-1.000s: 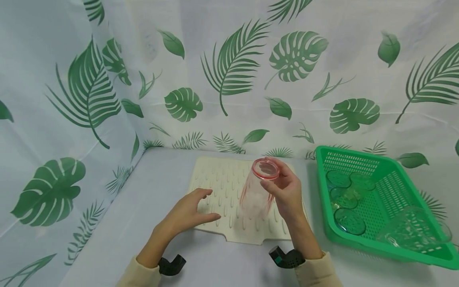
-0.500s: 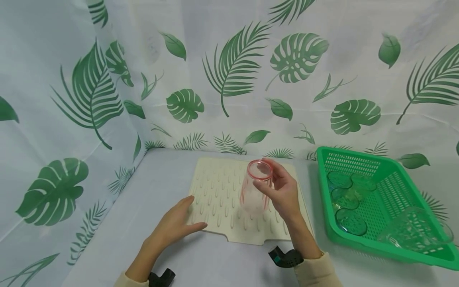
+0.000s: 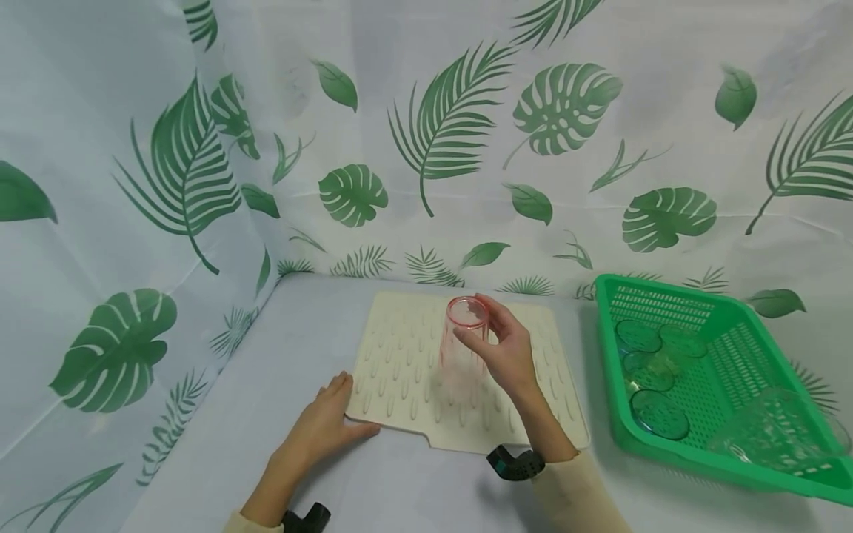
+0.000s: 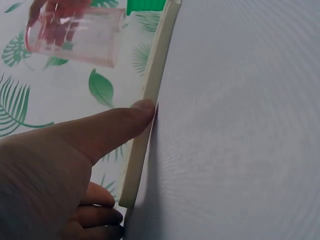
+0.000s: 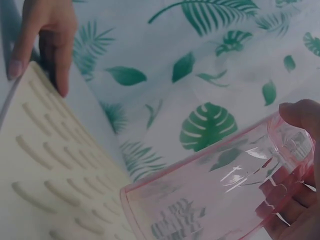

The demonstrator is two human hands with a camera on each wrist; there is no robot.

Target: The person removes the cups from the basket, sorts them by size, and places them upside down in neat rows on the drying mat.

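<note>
In my right hand (image 3: 509, 352) I hold a clear pink drinking glass (image 3: 464, 348) near its base, fingers and thumb around it. The glass is upside down, its thick base upward and its open rim facing down. In the left wrist view, a gap shows between the rim and the cream ridged drying mat (image 3: 400, 355) below. My left hand (image 3: 318, 426) is at the mat's front left corner. The thumb (image 4: 127, 120) touches the front edge, and the other fingers lie along the left edge, partly hidden in the left wrist view.
A green plastic basket (image 3: 620, 437) stands right of the mat, holding several clear glasses, some tinted, including a larger clear vessel (image 3: 766, 433) lying tilted. White sheeting with green leaf prints (image 3: 466, 222) encloses the back and left of the pale table (image 3: 266, 370).
My right hand has moved left with the glass, still over the mat. My left hand has come down and back from above the mat to its front left corner.
</note>
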